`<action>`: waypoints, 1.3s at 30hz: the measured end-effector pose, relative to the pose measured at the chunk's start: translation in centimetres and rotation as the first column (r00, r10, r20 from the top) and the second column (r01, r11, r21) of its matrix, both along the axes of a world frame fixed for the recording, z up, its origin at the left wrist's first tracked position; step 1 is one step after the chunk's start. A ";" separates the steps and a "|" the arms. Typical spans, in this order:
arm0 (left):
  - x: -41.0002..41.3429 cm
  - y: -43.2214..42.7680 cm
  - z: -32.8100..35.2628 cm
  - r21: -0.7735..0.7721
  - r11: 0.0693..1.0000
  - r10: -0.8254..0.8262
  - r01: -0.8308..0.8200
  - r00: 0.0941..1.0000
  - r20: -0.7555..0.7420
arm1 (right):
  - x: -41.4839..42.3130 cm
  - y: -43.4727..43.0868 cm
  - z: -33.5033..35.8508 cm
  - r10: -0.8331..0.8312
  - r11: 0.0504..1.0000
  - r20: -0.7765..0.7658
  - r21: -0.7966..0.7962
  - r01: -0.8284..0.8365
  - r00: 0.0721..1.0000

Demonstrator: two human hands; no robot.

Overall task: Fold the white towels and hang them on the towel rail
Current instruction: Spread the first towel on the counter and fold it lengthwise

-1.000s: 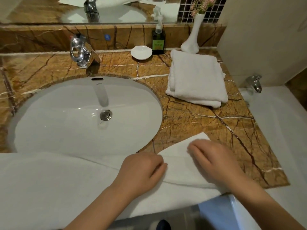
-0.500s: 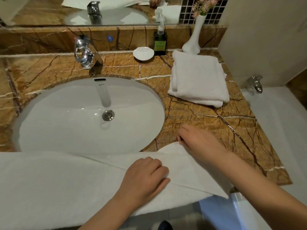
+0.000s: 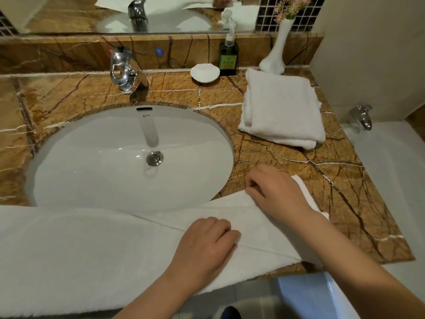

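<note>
A long white towel (image 3: 80,254) lies spread along the front edge of the brown marble counter (image 3: 345,203), partly over the sink's near rim. My left hand (image 3: 207,242) rests on it with curled fingers, pressing down beside a fold line. My right hand (image 3: 273,192) pinches the towel's far edge near its right end, fingers curled. A second white towel (image 3: 282,107), folded, sits at the back right of the counter. No towel rail is in view.
A white oval sink (image 3: 103,157) with a chrome tap (image 3: 124,72) fills the counter's middle. Behind stand a white soap dish (image 3: 204,73), a green pump bottle (image 3: 228,58) and a white vase (image 3: 276,51). A bathtub (image 3: 391,180) with a spout (image 3: 362,116) lies to the right.
My right hand has moved up from the towel's right end to its far edge and pinched it. My left hand has stayed pressing on the towel.
</note>
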State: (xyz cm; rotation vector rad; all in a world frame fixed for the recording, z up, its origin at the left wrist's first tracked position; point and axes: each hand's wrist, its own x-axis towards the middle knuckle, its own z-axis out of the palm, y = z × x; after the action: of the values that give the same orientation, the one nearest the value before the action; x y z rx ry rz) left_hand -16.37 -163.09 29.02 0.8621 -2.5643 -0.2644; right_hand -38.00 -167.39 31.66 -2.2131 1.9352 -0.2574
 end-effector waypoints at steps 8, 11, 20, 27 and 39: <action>-0.4 -0.5 0.6 0.024 0.999 0.037 -0.037 0.999 0.029 | -4.0 3.0 1.2 -0.289 0.944 0.408 -0.027 0.328 0.866; -1.5 -1.8 1.9 0.230 0.959 0.177 -0.167 0.984 -0.022 | -5.2 6.1 2.3 -0.166 0.980 0.557 0.004 0.197 0.814; -4.3 -6.4 2.1 0.361 0.828 0.414 -0.429 0.902 0.121 | -6.3 9.6 1.5 0.087 0.973 0.098 0.207 -0.106 0.991; -4.2 -7.1 2.3 0.414 0.804 0.418 -0.428 0.901 0.120 | -4.7 9.6 1.2 -0.009 0.986 0.352 -0.152 0.067 0.936; -3.5 -6.0 2.5 0.479 0.770 0.346 -0.421 0.907 0.242 | -6.2 5.5 0.2 -0.602 0.798 0.286 0.183 0.575 0.745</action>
State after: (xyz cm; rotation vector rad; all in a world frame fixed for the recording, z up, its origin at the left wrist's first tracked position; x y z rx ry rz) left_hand -19.83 -169.06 31.57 1.6349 -2.3824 -0.8248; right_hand -44.23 -161.86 31.85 -1.3191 2.3246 -0.5829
